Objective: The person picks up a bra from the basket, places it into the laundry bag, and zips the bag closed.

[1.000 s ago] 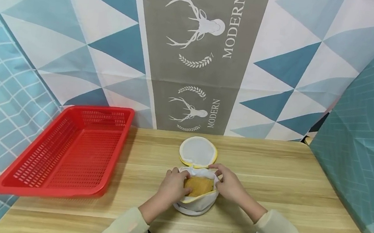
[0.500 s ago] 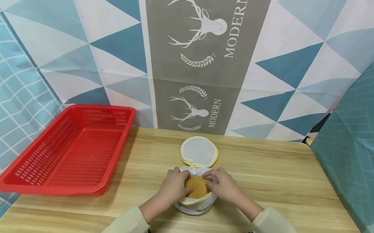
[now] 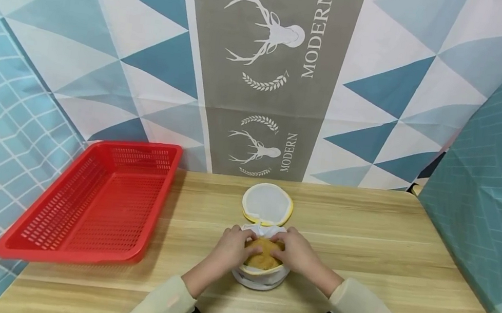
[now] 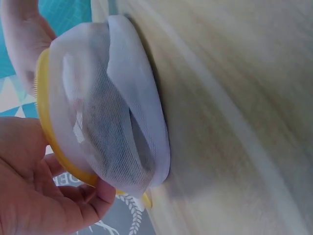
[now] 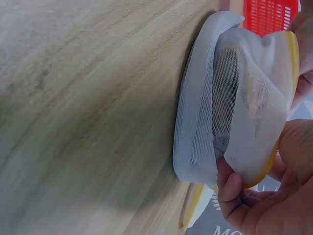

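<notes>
A round white mesh laundry bag [image 3: 260, 282] with yellow zip trim stands on the table in the head view, its round lid [image 3: 267, 203] folded back flat behind it. Inside lies a tan bundle [image 3: 261, 257] that looks like soft cloth. My left hand [image 3: 232, 249] grips the bag's left rim, thumb over the bundle and fingertips on the outer mesh in the left wrist view. On the opposite side my right hand [image 3: 298, 254] holds the rim likewise, with fingertips against the mesh [image 5: 257, 142] in the right wrist view. The parts of both thumbs inside the bag are hidden in the wrist views.
A red plastic basket [image 3: 146, 245] with perforated walls stands at the table's left. The wooden table [image 3: 363, 231] meets a patterned cloth backdrop [image 3: 263, 91] behind and hanging cloth on both sides.
My right hand has moved left from the bag's right rim, with its thumb now over the tan bundle. The left thumb reaches slightly further in. The bag's opening looks narrower.
</notes>
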`<state>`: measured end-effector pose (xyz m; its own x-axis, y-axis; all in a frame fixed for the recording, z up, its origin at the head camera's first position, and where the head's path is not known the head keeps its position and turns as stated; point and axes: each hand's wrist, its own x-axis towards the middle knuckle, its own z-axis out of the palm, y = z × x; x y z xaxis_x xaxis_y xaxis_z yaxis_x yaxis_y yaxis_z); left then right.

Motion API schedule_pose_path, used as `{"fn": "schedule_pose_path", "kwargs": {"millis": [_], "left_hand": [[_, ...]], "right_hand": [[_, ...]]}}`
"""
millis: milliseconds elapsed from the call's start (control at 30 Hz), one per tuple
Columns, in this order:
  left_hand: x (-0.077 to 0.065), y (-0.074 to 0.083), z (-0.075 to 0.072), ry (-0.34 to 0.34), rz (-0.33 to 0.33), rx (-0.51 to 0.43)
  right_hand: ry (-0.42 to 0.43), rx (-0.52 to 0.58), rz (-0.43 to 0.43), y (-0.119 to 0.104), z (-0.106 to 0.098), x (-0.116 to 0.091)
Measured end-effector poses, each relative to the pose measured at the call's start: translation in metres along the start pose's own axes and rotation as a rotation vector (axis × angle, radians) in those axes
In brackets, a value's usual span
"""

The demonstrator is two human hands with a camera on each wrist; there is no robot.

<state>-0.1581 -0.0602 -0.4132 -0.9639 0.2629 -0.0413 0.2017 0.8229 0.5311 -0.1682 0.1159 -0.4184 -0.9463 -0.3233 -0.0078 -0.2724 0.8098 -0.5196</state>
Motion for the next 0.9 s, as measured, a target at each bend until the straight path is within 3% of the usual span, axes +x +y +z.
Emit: {"fn": "schedule_pose_path", "kwargs": {"millis": [133, 400, 600, 733, 900], "left_hand": [[0.002, 0.0, -0.001, 0.002, 0.015, -0.003], [0.006, 0.004, 0.004, 0.001, 0.029, 0.117], [0.008, 0.007, 0.005, -0.021, 0.027, 0.157], [0.009, 0.007, 0.005, -0.025, 0.03, 0.155], [0.008, 0.006, 0.004, -0.012, 0.037, 0.127]], "right_hand": [[0.007, -0.016, -0.003, 0.001, 0.001, 0.001], [0.019, 0.04, -0.009, 0.003, 0.0, 0.004], [0.025, -0.007, -0.019, 0.001, 0.002, 0.006], [0.023, -0.018, -0.022, 0.001, 0.004, 0.008], [0.002, 0.07, 0.037, 0.002, -0.006, 0.012]]}}
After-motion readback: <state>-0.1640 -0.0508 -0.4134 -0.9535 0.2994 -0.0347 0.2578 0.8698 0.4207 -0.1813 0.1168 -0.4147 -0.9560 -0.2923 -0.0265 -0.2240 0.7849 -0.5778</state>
